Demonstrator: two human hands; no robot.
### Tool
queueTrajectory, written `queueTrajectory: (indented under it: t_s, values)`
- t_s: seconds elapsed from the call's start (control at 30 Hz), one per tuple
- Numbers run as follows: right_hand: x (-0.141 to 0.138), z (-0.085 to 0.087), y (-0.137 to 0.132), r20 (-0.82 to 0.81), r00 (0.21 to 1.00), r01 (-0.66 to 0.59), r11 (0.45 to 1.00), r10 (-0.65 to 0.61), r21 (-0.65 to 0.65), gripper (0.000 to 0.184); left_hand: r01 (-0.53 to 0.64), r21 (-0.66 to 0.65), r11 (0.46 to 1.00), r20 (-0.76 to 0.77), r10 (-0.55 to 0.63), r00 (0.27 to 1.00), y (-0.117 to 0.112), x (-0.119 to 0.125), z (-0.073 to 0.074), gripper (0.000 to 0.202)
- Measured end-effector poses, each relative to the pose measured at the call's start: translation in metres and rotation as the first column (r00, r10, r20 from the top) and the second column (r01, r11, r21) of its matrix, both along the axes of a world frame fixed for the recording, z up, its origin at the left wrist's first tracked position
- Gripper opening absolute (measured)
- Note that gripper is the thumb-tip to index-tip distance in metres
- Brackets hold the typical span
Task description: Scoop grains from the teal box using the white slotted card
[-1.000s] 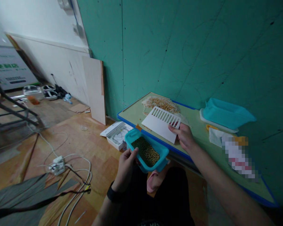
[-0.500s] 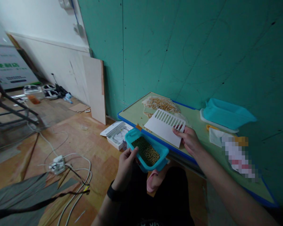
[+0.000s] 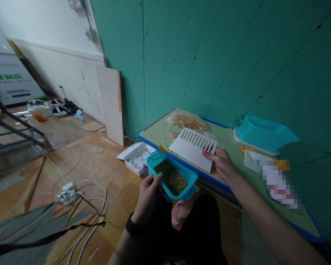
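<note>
My left hand grips the near-left rim of a blue plastic container, thumb over its edge, just below the table edge. Inside lie small green beans and pale yellow beans. My right hand is closed on the right end of a white flat scraper with a row of slots along its top. The scraper is tilted over the front edge of the table. Behind it, a pile of yellow beans and white grains is spread on the tabletop.
A larger blue bin rests on a white lid at the table's right, near a blurred packet. An open white box is on the floor, with cables and a power strip farther left. A green wall stands behind.
Almost nothing differs. Both hands, the container and the scraper keep practically the same places.
</note>
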State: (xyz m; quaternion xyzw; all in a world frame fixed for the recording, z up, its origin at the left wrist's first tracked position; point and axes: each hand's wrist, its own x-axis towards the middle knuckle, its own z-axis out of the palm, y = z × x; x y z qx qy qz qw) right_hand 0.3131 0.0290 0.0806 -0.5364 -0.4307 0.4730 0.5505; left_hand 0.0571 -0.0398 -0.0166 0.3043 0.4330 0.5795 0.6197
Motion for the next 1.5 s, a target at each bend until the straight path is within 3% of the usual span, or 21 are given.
queueTrajectory:
  t_s: [0.3, 0.6, 0.8, 0.97, 1.13, 1.33, 1.5]
  values:
    - [0.000, -0.002, 0.001, -0.015, 0.999, -0.031, 0.999, 0.031, -0.012, 0.053, -0.013, -0.007, 1.000, 0.033, 0.014, 0.999, 0.002, 0.001, -0.002, 0.048]
    - [-0.002, 0.001, 0.000, 0.003, 1.000, -0.024, 1.000, 0.024, -0.012, 0.054, -0.012, 0.008, 1.000, 0.015, 0.012, 1.000, -0.001, 0.001, 0.008, 0.047]
    - [-0.001, 0.001, -0.002, 0.012, 1.000, -0.002, 1.000, 0.002, 0.009, 0.054, 0.000, 0.009, 1.000, -0.019, 0.000, 1.000, -0.001, 0.000, 0.006, 0.050]
    - [-0.008, 0.003, -0.020, 0.202, 0.974, 0.061, 0.980, -0.099, 0.189, 0.045, 0.002, -0.003, 1.000, 0.003, -0.002, 1.000, -0.002, 0.000, 0.005, 0.051]
    - [-0.023, 0.003, -0.039, 0.428, 0.896, -0.004, 0.964, -0.115, 0.267, 0.036, -0.001, 0.006, 1.000, 0.003, 0.001, 1.000, 0.000, 0.000, -0.001, 0.050]
    - [-0.022, 0.000, -0.036, 0.511, 0.849, -0.023, 0.956, -0.137, 0.294, 0.034, 0.008, 0.024, 1.000, 0.011, -0.008, 1.000, 0.001, -0.001, -0.005, 0.047]
    - [-0.012, -0.001, -0.034, 0.496, 0.856, -0.008, 0.956, -0.145, 0.293, 0.035, 0.007, 0.013, 1.000, 0.038, -0.007, 0.999, -0.001, 0.001, 0.000, 0.046]
